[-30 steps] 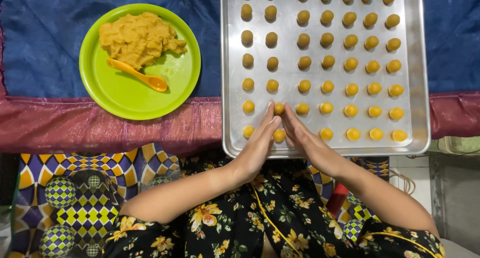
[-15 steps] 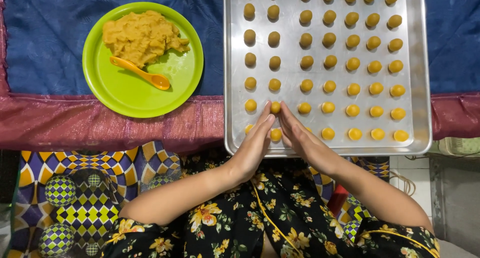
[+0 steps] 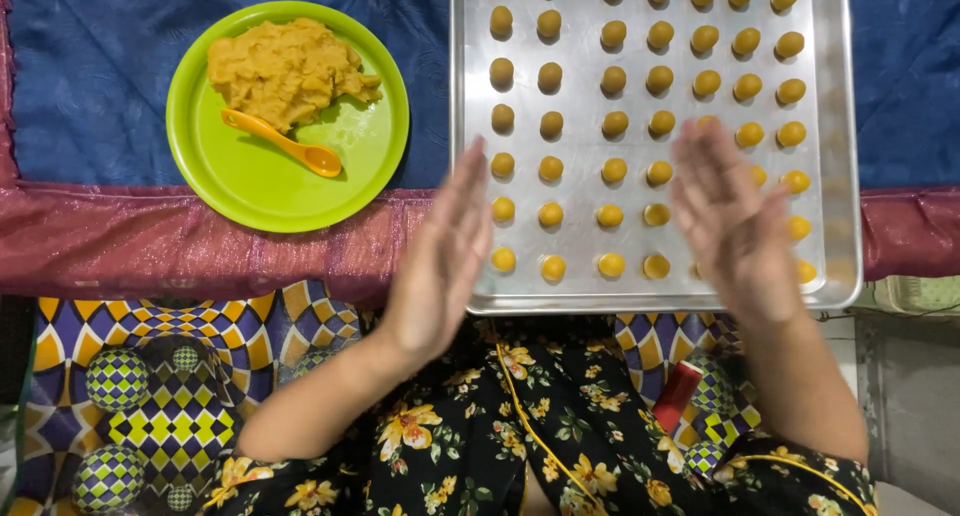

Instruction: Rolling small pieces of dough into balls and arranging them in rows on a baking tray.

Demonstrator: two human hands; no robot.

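Dough balls [image 3: 608, 122] stand in even rows on a metal tray [image 3: 838, 156], which rests on blue cloth [image 3: 90, 86] bordered by a maroon band [image 3: 150, 241]. A second ago both hands met at the near left part of the tray, fingertips pinched around one ball in the second column. They have since parted and lifted. The left hand [image 3: 440, 261] now hovers edge-on over the tray's near left corner, fingers straight and empty. The right hand [image 3: 735, 216], blurred by motion, is spread flat above the right columns, palm toward the camera, and holds nothing. The ball that the fingertips enclosed [image 3: 551, 214] now sits released in line with its neighbours, and the front row shows four clear balls between the hands. This suggests that the placing and straightening of that ball is finished.

The rows lie between and beyond the two open hands. The nearest balls are just right of the left fingers, and several at the right are hidden under the right palm. Neither hand touches the tray.

To the left, well apart from the tray, a green plate [image 3: 215, 181] carries a mound of orange-yellow dough [image 3: 285, 68] and an orange spoon [image 3: 280, 143], its bowl toward the tray.
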